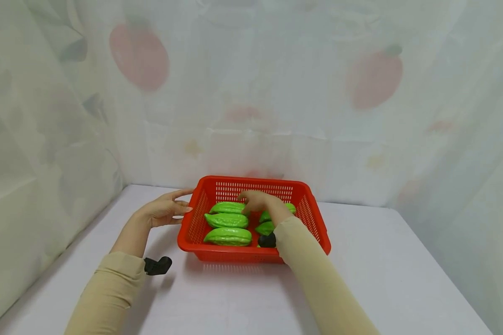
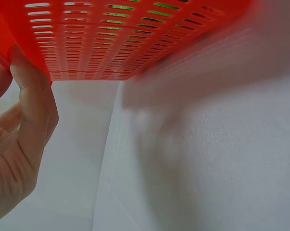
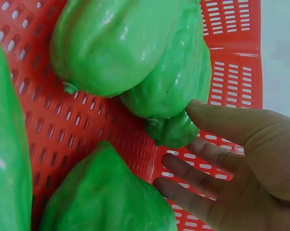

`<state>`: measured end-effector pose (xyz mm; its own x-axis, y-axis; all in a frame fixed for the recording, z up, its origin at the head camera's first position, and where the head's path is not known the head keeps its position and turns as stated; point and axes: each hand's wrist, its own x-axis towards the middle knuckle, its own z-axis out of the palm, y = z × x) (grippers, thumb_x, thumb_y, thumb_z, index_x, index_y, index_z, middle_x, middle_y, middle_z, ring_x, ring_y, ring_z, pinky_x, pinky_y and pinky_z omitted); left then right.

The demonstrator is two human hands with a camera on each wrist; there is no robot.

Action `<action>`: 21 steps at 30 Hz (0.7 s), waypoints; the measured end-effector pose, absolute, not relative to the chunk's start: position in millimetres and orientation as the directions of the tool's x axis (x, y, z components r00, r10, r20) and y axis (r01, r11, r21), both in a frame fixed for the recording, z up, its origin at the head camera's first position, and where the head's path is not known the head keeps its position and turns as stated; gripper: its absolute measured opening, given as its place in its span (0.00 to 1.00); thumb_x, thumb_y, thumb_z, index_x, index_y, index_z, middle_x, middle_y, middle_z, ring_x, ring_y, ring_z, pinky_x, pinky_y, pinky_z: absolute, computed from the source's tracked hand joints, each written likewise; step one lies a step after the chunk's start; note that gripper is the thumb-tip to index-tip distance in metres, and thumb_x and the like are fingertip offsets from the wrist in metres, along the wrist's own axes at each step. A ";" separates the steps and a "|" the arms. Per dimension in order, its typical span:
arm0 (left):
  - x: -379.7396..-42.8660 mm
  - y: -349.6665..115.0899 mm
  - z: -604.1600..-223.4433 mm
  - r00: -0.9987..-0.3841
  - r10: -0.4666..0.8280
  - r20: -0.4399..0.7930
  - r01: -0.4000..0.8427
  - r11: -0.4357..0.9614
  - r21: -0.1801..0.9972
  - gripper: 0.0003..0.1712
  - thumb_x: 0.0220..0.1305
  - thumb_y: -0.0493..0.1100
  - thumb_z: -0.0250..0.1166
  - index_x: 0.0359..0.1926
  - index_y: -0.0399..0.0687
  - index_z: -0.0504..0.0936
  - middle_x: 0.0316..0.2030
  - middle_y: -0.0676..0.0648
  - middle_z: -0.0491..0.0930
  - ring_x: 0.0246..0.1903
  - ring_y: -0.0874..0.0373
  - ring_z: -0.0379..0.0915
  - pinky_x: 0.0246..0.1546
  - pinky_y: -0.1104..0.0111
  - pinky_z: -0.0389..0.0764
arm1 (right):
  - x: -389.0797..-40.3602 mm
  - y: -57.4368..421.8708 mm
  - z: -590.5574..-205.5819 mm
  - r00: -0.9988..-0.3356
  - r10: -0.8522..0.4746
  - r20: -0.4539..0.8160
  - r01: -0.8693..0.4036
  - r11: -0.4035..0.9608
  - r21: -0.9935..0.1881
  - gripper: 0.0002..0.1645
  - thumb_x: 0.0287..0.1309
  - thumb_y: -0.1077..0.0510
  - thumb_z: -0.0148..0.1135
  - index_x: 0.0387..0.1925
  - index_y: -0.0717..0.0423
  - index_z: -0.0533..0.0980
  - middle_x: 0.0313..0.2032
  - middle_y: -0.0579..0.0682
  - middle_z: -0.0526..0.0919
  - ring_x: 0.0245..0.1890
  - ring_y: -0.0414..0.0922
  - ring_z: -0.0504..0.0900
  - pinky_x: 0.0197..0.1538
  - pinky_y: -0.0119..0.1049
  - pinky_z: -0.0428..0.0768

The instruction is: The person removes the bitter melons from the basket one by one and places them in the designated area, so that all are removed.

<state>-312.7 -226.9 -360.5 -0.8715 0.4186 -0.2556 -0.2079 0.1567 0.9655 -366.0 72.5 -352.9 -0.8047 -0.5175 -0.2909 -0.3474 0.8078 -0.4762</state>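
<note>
Holding my right hand [image 1: 257,201] spread beside the far left gourd [image 1: 224,208] in the red basket [image 1: 239,256].
Left hand [image 1: 165,209] spread against the left rim [image 1: 185,229]; gourd looks light, stiff, slick: I'd grip its middle.

Right hand [image 3: 260,178] came in from the right, thumb extended, fingers spread slightly and loosely bent. Thumb tip met the edge of the overlapping green, glossy, bumpy gourds [image 3: 164,91]; contact unclear. Three gourds overlapped at upper centre, stubby ends downward. Lowest visible fingertip sat right by a pointed green gourd [image 3: 106,197] at the bottom. Another green gourd [image 3: 5,144], cropped, at left edge. All inside red slotted plastic basket [image 3: 231,46].
</note>
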 end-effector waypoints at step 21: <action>-313.0 -228.2 -359.9 -0.876 0.410 -0.253 -0.207 0.154 0.966 0.48 0.68 0.38 0.60 0.79 0.49 0.41 0.43 0.53 0.81 0.42 0.61 0.81 0.47 0.65 0.83 | -368.3 69.0 -350.3 -0.806 -0.502 -0.314 -0.340 0.826 -0.449 0.29 0.66 0.58 0.61 0.66 0.59 0.68 0.67 0.57 0.70 0.46 0.46 0.78 0.50 0.39 0.80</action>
